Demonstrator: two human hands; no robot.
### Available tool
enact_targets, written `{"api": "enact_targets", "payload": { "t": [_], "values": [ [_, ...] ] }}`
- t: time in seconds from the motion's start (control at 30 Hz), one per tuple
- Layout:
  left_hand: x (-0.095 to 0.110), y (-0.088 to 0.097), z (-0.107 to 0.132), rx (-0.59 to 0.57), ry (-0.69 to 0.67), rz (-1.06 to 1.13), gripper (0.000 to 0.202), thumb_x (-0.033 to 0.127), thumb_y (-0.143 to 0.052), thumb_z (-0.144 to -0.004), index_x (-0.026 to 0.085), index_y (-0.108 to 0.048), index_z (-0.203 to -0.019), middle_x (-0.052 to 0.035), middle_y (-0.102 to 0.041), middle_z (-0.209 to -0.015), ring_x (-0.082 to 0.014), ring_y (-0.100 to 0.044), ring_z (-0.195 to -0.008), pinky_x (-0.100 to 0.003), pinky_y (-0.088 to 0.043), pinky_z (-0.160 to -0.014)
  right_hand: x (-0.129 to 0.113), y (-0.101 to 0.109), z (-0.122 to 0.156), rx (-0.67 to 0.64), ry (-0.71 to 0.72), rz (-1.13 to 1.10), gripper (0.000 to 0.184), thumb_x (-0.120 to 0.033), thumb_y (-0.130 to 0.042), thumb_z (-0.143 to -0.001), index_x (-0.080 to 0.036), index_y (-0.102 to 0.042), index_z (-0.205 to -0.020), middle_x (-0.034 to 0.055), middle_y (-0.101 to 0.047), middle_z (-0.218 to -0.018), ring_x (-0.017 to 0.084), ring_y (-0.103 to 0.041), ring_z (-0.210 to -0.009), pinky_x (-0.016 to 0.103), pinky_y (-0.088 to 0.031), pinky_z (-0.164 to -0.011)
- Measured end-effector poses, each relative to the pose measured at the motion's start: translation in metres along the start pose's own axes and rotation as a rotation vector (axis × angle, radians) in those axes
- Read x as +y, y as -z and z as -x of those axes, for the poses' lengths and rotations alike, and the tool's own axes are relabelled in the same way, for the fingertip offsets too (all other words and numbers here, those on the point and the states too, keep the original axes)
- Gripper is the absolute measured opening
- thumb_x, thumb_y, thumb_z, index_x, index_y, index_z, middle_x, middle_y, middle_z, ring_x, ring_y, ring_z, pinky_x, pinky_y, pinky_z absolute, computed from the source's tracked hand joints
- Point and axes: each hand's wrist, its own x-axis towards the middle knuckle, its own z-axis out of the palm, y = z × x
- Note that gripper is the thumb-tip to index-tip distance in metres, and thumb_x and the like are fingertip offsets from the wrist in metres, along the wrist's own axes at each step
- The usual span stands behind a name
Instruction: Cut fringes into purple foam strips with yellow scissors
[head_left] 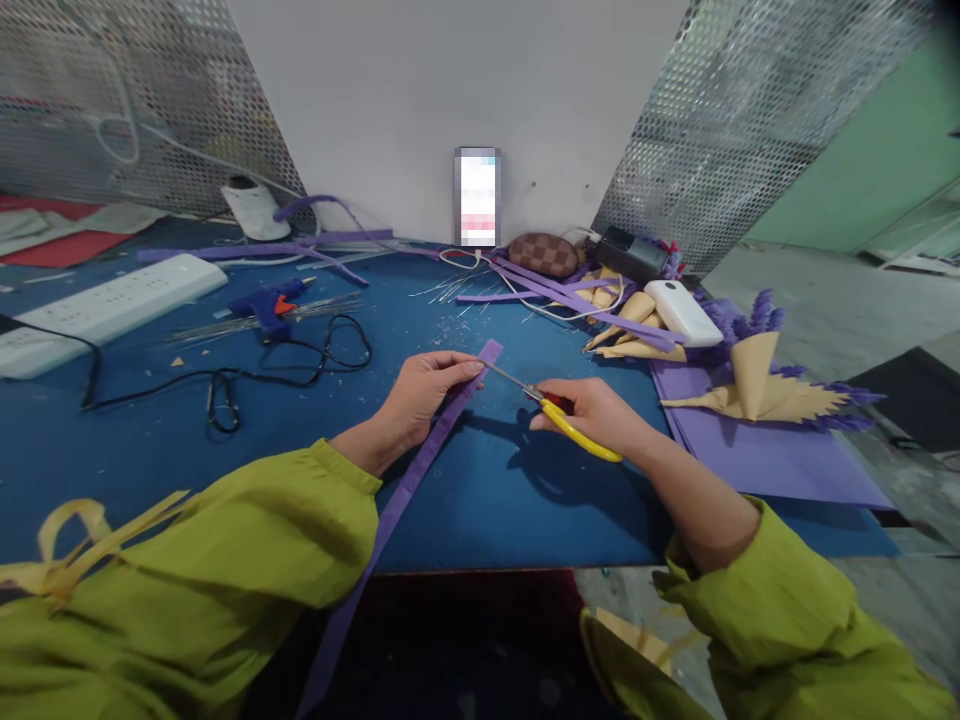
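Note:
A long purple paper strip (420, 465) is pinched near its upper end between the thumb and fingers of my left hand (429, 392). The strip slants down past the table's front edge toward my lap. My right hand (589, 412) is closed around scissors (574, 430) with yellow and red handles. Their blades point left and reach the strip's edge beside my left thumb. Whether the blade tips overlap the paper or only touch it, I cannot tell. Both hands are above the blue tabletop (480, 510).
At the left lie a white power strip (112, 305), a blue glue gun (266, 302) and a black cord (285, 378). A phone (478, 197) leans on the back panel. Purple sheets (780, 465), a paper-wrapped flower (757, 385) and a white power bank (682, 312) are at the right.

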Motion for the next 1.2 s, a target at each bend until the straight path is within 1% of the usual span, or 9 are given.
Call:
{"api": "enact_targets", "payload": {
  "t": [0.13,0.3,0.47,0.53,0.67,0.8,0.93,1.0,1.2],
  "values": [
    [0.0009,-0.0017,0.0008,-0.001,0.009,0.023,0.024,0.029,-0.086,-0.055,0.015,-0.076,-0.072,-0.0009,-0.069,-0.062,-0.0100,-0.061,-0.060,-0.019,-0.047,-0.059,-0.0017,0.0004,0.0011,0.009,-0.012,0.000,0.039,-0.055,-0.062,-0.081,-0.019,-0.054,-0.072,-0.0054,-0.041,-0.061,0.010,-0.033,-0.059,0.022,-0.024,-0.053],
    [0.0036,-0.0031,0.0010,0.012,0.073,0.087,0.022,0.024,-0.086,-0.053,0.015,-0.074,-0.070,-0.0009,-0.068,-0.060,-0.0103,-0.061,-0.058,-0.019,-0.047,-0.057,-0.0023,0.0000,0.0012,0.006,-0.016,-0.003,0.038,-0.053,-0.063,-0.080,-0.018,-0.054,-0.071,-0.0058,-0.040,-0.061,0.010,-0.032,-0.058,0.022,-0.024,-0.053],
    [0.0057,-0.0024,-0.0003,-0.022,0.157,0.125,0.011,0.017,-0.080,-0.061,0.014,-0.072,-0.067,0.0002,-0.063,-0.056,-0.0076,-0.055,-0.050,-0.016,-0.043,-0.049,0.0020,-0.0013,0.0011,-0.015,-0.012,-0.076,0.037,-0.053,-0.064,-0.080,-0.017,-0.057,-0.076,-0.0057,-0.040,-0.062,0.009,-0.032,-0.058,0.021,-0.025,-0.053],
    [0.0062,-0.0024,-0.0005,-0.040,0.178,0.143,0.008,0.016,-0.078,-0.063,0.014,-0.071,-0.067,0.0007,-0.062,-0.056,-0.0068,-0.054,-0.050,-0.016,-0.043,-0.049,0.0042,-0.0018,0.0010,-0.021,-0.011,-0.107,0.037,-0.054,-0.064,-0.080,-0.017,-0.060,-0.081,-0.0056,-0.041,-0.062,0.009,-0.032,-0.058,0.021,-0.025,-0.052],
    [0.0063,-0.0029,0.0011,-0.064,0.126,0.126,0.013,0.022,-0.080,-0.063,0.014,-0.071,-0.069,-0.0002,-0.064,-0.059,-0.0077,-0.057,-0.054,-0.016,-0.046,-0.053,0.0065,-0.0016,0.0006,-0.003,-0.003,-0.116,0.038,-0.054,-0.064,-0.080,-0.017,-0.061,-0.083,-0.0056,-0.039,-0.062,0.010,-0.031,-0.059,0.022,-0.024,-0.052],
    [0.0060,-0.0030,0.0032,-0.090,0.068,0.084,0.022,0.026,-0.084,-0.059,0.013,-0.072,-0.071,-0.0024,-0.067,-0.062,-0.0101,-0.061,-0.058,-0.019,-0.050,-0.058,0.0046,0.0003,0.0002,0.020,-0.002,-0.081,0.039,-0.056,-0.063,-0.080,-0.017,-0.061,-0.081,-0.0054,-0.040,-0.062,0.010,-0.032,-0.058,0.022,-0.025,-0.053],
    [0.0062,-0.0030,0.0038,-0.071,0.084,0.073,0.022,0.026,-0.085,-0.058,0.013,-0.071,-0.070,-0.0019,-0.066,-0.060,-0.0098,-0.059,-0.054,-0.020,-0.049,-0.054,0.0012,0.0012,-0.0003,0.020,0.012,-0.044,0.040,-0.056,-0.063,-0.080,-0.017,-0.058,-0.075,-0.0052,-0.041,-0.062,0.010,-0.033,-0.059,0.022,-0.025,-0.053],
    [0.0062,-0.0031,0.0038,-0.067,0.065,0.054,0.021,0.026,-0.084,-0.058,0.014,-0.071,-0.070,-0.0016,-0.066,-0.059,-0.0095,-0.059,-0.054,-0.020,-0.048,-0.054,0.0008,0.0007,-0.0004,0.024,0.016,-0.042,0.040,-0.056,-0.064,-0.080,-0.017,-0.056,-0.074,-0.0048,-0.042,-0.062,0.010,-0.034,-0.059,0.022,-0.025,-0.054],
    [0.0052,-0.0033,0.0034,-0.053,-0.031,-0.020,0.023,0.031,-0.084,-0.060,0.014,-0.073,-0.071,-0.0017,-0.067,-0.063,-0.0097,-0.058,-0.055,-0.022,-0.048,-0.058,0.0031,0.0002,0.0015,0.006,-0.026,-0.076,0.038,-0.056,-0.065,-0.079,-0.019,-0.062,-0.088,-0.0043,-0.046,-0.066,0.011,-0.036,-0.060,0.022,-0.027,-0.054]
  ]
}}
